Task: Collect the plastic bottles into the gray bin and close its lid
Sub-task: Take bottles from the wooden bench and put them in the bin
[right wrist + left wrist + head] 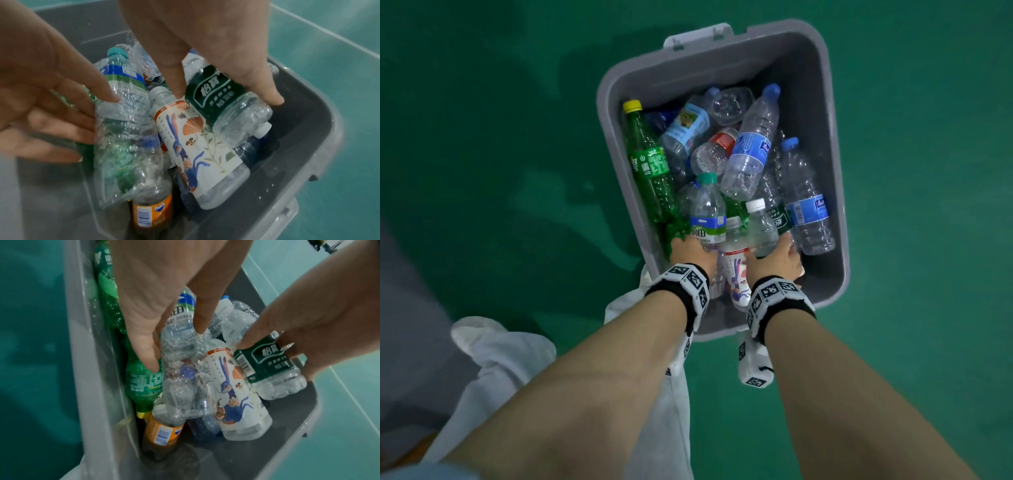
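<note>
The gray bin (756, 34) stands open on the green floor, holding several plastic bottles. Both hands reach into its near end. My left hand (690, 248) (176, 348) holds the base of a clear bottle with a green-and-blue label (707, 219) (180, 337), thumb on one side and fingers on the other. My right hand (777, 255) (226, 97) grips a clear bottle with a dark green label (763, 233) (224, 100). Between them lies a white bottle with a cartoon print (738, 270) (232, 389). No lid shows on the bin.
A tall green bottle (650, 164) leans along the bin's left wall, and an orange-labelled bottle (162, 433) lies at the near end under the others. A white latch (698, 36) sits on the far rim. White trouser legs (500, 353) are at the lower left.
</note>
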The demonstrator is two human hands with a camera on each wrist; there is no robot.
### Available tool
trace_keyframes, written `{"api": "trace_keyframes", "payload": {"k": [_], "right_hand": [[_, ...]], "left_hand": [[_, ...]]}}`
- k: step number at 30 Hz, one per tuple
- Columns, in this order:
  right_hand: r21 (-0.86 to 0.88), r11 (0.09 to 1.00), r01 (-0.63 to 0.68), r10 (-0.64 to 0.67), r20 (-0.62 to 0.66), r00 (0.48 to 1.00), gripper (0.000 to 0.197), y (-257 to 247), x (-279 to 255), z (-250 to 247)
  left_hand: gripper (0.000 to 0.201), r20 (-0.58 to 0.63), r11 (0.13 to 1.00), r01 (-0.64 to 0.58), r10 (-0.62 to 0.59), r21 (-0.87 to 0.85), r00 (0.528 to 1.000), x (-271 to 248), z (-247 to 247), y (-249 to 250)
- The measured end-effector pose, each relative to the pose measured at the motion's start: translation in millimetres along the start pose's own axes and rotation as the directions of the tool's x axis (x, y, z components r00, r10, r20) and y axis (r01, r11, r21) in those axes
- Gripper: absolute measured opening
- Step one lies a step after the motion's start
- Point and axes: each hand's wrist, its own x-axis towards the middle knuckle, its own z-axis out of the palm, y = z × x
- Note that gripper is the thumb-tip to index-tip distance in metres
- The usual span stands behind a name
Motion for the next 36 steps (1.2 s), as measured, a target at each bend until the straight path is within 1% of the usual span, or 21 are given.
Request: {"api": "trace_keyframes", "payload": {"k": [2, 4, 6, 8, 10, 12, 14, 16, 18, 21, 25, 30, 33, 36], "right_hand": [[-0.015, 1.0, -0.016, 0.016, -0.007, 1.0, 0.085, -1, -1, -4], [-0.035, 0.999, -0.028, 0.027, -0.008, 1.0, 0.086, -5, -4, -9], [-0.032, 0.999, -0.019, 0.018, -0.015, 1.0, 0.083, -12, -9, -11], [-0.014, 1.0, -0.003, 0.002, -0.042, 0.999, 0.078, -22, -18, -14], [-0.026, 0.999, 0.027, -0.029, -0.057, 0.998, 0.072, -36, -33, -16], [-0.018, 0.998, 0.054, -0.055, -0.061, 0.997, 0.068, -48, -46, -16], [0.015, 0.996, 0.085, -0.084, -0.065, 0.994, 0.064, -67, -65, -14], [0.036, 0.994, 0.106, -0.105, -0.049, 0.993, 0.06, -89, -84, -11], [0.061, 0.99, 0.129, -0.128, -0.026, 0.991, 0.053, -118, -107, 0], [0.103, 0.979, 0.177, -0.178, 0.0, 0.984, 0.047, -163, -143, 25], [0.132, 0.957, 0.259, -0.267, 0.054, 0.962, 0.039, -234, -201, 52], [0.128, 0.908, 0.399, -0.415, 0.152, 0.897, 0.039, -334, -308, 83], [0.111, 0.865, 0.49, -0.502, 0.173, 0.847, 0.037, -387, -375, 96], [0.084, 0.824, 0.56, -0.565, 0.194, 0.802, 0.037, -434, -437, 107]], "left_hand": [[0.034, 0.032, 0.999, 0.033, -0.034, 0.031, 0.999, -4, -2, -2], [0.034, 0.053, 0.999, 0.047, -0.048, 0.021, 0.997, -6, -8, -4], [0.034, 0.077, 0.999, 0.039, -0.039, 0.004, 0.996, -11, -15, -3], [0.035, 0.075, 0.999, 0.024, -0.022, -0.03, 0.997, -16, -28, 0], [0.031, 0.086, 0.997, -0.002, 0.008, -0.074, 0.996, -19, -46, 1], [0.018, 0.097, 0.993, -0.028, 0.039, -0.115, 0.995, -23, -63, 2], [0.009, 0.075, 0.981, -0.039, 0.055, -0.191, 0.996, -26, -88, 1], [0.015, 0.04, 0.952, -0.049, 0.064, -0.301, 0.997, -29, -115, 0], [0.02, 0.018, 0.925, -0.065, 0.077, -0.374, 0.997, -27, -150, -4], [0.018, 0.01, 0.893, -0.08, 0.094, -0.442, 0.996, -22, -203, -21], [0.021, -0.06, 0.876, -0.113, 0.096, -0.469, 0.994, -23, -291, -54], [0.023, -0.167, 0.844, -0.111, 0.025, -0.526, 0.986, -42, -428, -118], [0.024, -0.216, 0.78, -0.096, -0.052, -0.619, 0.975, -64, -506, -154], [0.026, -0.265, 0.712, -0.122, -0.093, -0.691, 0.96, -86, -574, -183]]}}
